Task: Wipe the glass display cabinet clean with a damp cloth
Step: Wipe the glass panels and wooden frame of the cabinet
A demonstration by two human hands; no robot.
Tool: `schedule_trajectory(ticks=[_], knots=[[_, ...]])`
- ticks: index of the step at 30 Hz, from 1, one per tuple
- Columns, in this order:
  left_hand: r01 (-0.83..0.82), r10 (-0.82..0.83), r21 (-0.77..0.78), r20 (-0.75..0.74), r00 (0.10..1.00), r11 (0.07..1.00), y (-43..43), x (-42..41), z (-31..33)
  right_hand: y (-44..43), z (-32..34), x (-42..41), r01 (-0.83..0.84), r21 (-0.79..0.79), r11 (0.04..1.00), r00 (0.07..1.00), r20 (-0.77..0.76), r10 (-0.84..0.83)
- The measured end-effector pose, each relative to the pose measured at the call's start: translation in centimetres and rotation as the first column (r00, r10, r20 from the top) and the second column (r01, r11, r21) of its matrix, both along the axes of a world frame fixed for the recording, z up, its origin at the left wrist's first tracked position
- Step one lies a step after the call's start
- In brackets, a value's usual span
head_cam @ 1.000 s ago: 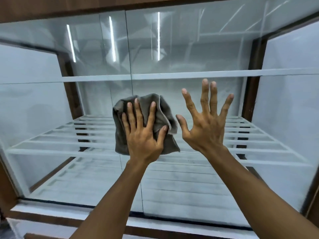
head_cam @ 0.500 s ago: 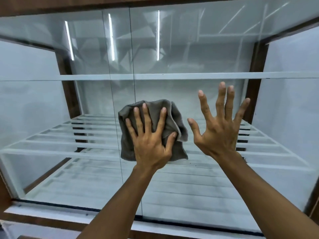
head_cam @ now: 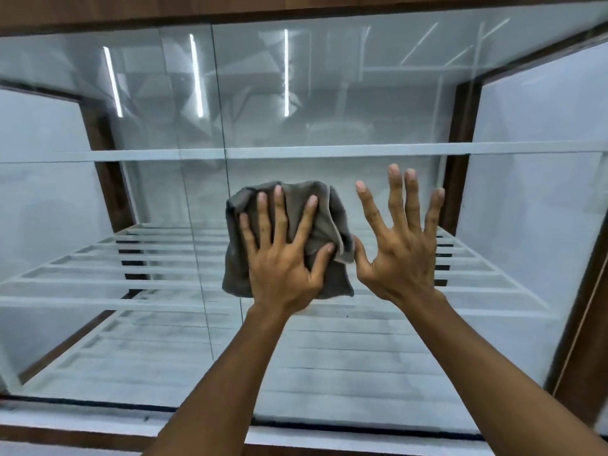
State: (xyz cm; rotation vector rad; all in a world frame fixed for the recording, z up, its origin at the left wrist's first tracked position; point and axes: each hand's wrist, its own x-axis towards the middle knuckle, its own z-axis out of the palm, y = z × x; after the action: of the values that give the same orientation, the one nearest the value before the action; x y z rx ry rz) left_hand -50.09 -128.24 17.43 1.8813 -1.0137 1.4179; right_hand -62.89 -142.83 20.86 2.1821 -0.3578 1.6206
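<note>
The glass display cabinet [head_cam: 378, 103] fills the head view, its front panes sloping toward me inside a dark wood frame. A crumpled grey cloth [head_cam: 329, 222] lies flat against the glass near the middle. My left hand [head_cam: 284, 258] presses on the cloth with fingers spread, covering its lower centre. My right hand [head_cam: 399, 245] rests flat on the glass just right of the cloth, fingers apart and holding nothing; its thumb nearly touches the cloth's edge.
A vertical seam [head_cam: 218, 136] between two glass panes runs left of the cloth. Behind the glass are a white upper shelf [head_cam: 362, 150] and white slatted racks [head_cam: 164, 258]. A white sill [head_cam: 82, 421] and wood trim run along the bottom.
Both hands and the cloth have slid to the right across the glass. The gap between the cloth and my right hand has narrowed.
</note>
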Motion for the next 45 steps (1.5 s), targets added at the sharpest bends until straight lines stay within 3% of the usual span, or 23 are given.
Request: schedule_trajectory(ticks=[4,9,14,21,27,32,38,43,45], knots=[[-0.071,0.041,-0.216,-0.141,0.989,0.974,-0.4,0.3,4.2,-1.3,0.9,-1.5,-0.016,0.024,1.000,0.998,0.054,0.015],[-0.055,0.038,-0.113,-0.146,0.989,0.992,-2.7,-3.1,-0.9,-4.5,2.1,-4.9,-0.002,0.042,0.999,0.998,0.065,-0.001],[-0.111,0.061,-0.231,-0.212,0.975,0.967,-5.8,-5.5,4.9,-5.9,2.3,-6.4,-0.022,0.029,0.999,0.999,0.047,0.021],[-0.014,0.015,-0.011,0.043,0.999,1.000,-7.1,-6.6,1.2,-7.7,1.7,-8.5,0.014,0.055,0.998,0.999,0.044,-0.016],[-0.089,0.058,-0.196,-0.157,0.986,0.977,-9.7,-9.2,5.6,-10.8,0.9,-11.1,0.044,0.032,0.999,0.998,0.047,-0.046],[-0.022,0.023,-0.035,0.023,0.999,0.999,-8.5,-8.0,2.1,-12.4,0.3,-11.8,0.050,0.009,0.999,0.998,0.045,-0.050],[-0.042,0.019,-0.166,-0.136,0.991,0.985,-11.3,-11.1,5.6,-12.7,-0.1,-11.8,0.040,-0.003,0.999,0.998,0.050,-0.040],[0.000,0.000,0.002,0.054,0.999,1.000,-11.7,-10.9,3.4,-13.7,-1.9,-12.9,0.026,0.009,1.000,0.998,0.051,-0.026],[-0.007,0.008,-0.019,0.050,0.999,1.000,-11.7,-10.7,3.4,-14.1,-2.4,-13.1,0.033,0.013,0.999,0.998,0.045,-0.033]])
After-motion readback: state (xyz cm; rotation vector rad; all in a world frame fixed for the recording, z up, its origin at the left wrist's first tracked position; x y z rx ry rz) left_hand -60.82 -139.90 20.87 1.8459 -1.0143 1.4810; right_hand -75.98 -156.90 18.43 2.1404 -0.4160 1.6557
